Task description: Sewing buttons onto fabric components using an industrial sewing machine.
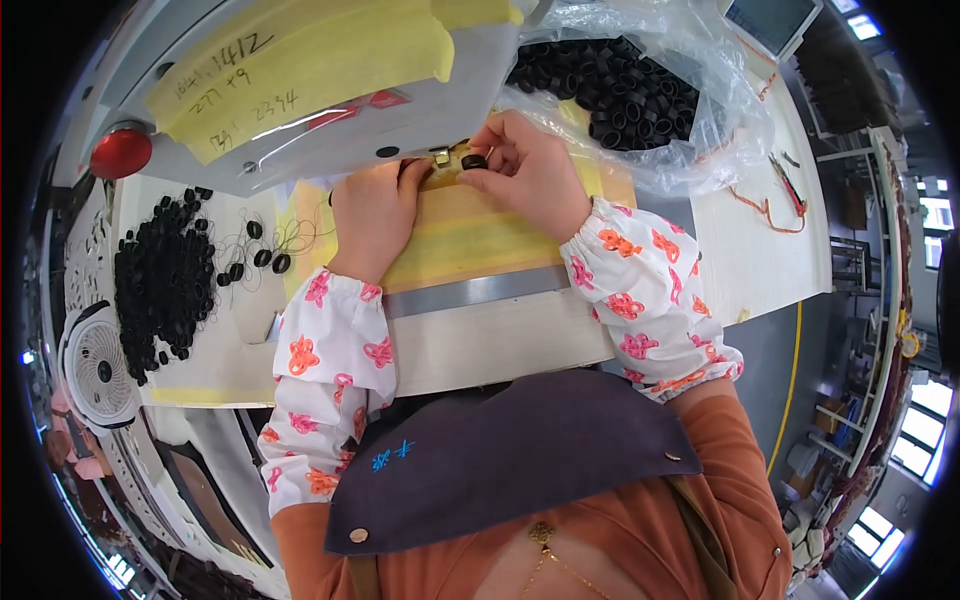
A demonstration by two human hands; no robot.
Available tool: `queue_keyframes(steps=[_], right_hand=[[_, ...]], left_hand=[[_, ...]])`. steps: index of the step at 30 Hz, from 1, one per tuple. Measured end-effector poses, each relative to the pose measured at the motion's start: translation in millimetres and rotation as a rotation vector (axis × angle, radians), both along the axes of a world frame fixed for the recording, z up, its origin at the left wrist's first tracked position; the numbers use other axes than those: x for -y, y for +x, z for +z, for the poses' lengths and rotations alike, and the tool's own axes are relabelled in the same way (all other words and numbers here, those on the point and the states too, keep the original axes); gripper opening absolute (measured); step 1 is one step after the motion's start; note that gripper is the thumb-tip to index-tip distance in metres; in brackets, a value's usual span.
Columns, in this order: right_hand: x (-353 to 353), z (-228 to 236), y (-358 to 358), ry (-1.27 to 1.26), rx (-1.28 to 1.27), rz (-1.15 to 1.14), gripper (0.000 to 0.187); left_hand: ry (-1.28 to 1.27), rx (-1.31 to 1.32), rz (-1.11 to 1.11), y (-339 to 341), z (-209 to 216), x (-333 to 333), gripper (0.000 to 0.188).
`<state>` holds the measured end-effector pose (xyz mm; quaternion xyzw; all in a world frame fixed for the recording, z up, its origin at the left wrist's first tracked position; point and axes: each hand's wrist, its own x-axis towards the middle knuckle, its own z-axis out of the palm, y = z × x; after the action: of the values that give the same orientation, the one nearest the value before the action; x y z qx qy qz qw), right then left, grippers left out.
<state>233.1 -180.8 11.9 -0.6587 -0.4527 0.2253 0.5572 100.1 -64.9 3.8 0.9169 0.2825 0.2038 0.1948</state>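
My right hand (525, 175) pinches a small black ring (473, 161) between thumb and fingers, just right of a small metal part (441, 156) under the machine head. On the other side of that part is my left hand (375, 215), its thumb side toward the metal. The left fingers go in under the front edge of the grey machine head (400, 115), so what they touch is hidden. Both hands rest over a work surface covered with yellow tape (470, 235), with a grey metal strip (480, 290) along its near side.
A clear plastic bag (735, 130) of black rings (640, 100) lies open at the far right. Left of the machine, a heap of black rings (165, 270) has loose threads beside it. A red button (121, 150), a white fan (100, 370) and snips (788, 185) are around.
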Motion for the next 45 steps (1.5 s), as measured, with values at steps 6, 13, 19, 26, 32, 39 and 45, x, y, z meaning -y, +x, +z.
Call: queue_keyframes(steps=[6, 13, 19, 26, 32, 39, 45], right_hand=[[0.9, 0.6, -1.5, 0.04, 0.251, 0.037, 0.017], [1.2, 1.4, -6.0, -0.031, -0.44, 0.1, 0.016], [3.6, 13.7, -7.0, -0.098, -0.728, 0.129, 0.018], [3.9, 13.7, -8.9, -0.142, -0.726, 0.171, 0.018], [7.6, 5.9, -6.0, 0.001, -1.091, 0.265, 0.03], [9.9, -6.8, -18.6, 0.027, -0.344, 0.259, 0.031], [12.6, 2.1, -16.3, -0.134, -0.112, 0.167, 0.028]], left_hand=[[-0.146, 0.217, -0.012, -2.4, 1.8, 2.0, 0.021], [-0.503, 0.267, -0.007, -9.6, 3.7, 6.1, 0.017], [-0.795, 0.342, -0.154, -8.5, 8.2, 10.7, 0.017], [-0.838, 0.346, -0.202, -7.4, 7.9, 10.4, 0.016], [-0.889, 0.399, -0.189, -10.3, 8.5, 8.5, 0.017], [-0.876, 0.283, -0.332, -9.6, 6.7, 9.8, 0.02], [-0.767, 0.3, -0.228, -9.5, 12.4, 10.1, 0.011]])
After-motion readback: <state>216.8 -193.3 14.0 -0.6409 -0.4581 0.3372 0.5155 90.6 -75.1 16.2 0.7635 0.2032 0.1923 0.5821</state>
